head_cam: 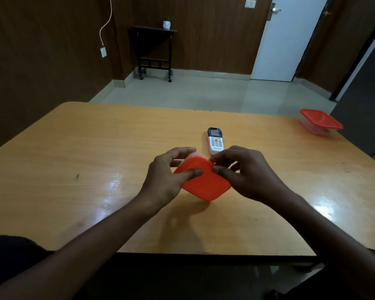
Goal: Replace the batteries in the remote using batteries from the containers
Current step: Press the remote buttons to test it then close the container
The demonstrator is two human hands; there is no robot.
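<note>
- Between the two hands, lifted and tilted above the bench (74, 137), sits a small container with an orange lid (204, 182); whatever is inside is hidden.
- The left hand (169, 176) clasps the container from its left side, thumb pressed flat on the lid, fingers curled round the far edge.
- To open it well, that hand should likely keep the base steady while the other peels one corner up; a slow peel should stop the contents from spilling.
- The right hand (245, 172) pinches the lid's right corner, thumb on top and fingers wrapped behind the rim.
- Both forearms reach forward from the near edge of the bench, wrists angled inward toward each other.
- Just beyond the right hand's fingers, the remote (215, 140) lies face up on the bench, untouched.
- Well off to the right of that hand, near the bench's far corner, a second orange-lidded container (319, 121) sits closed.
</note>
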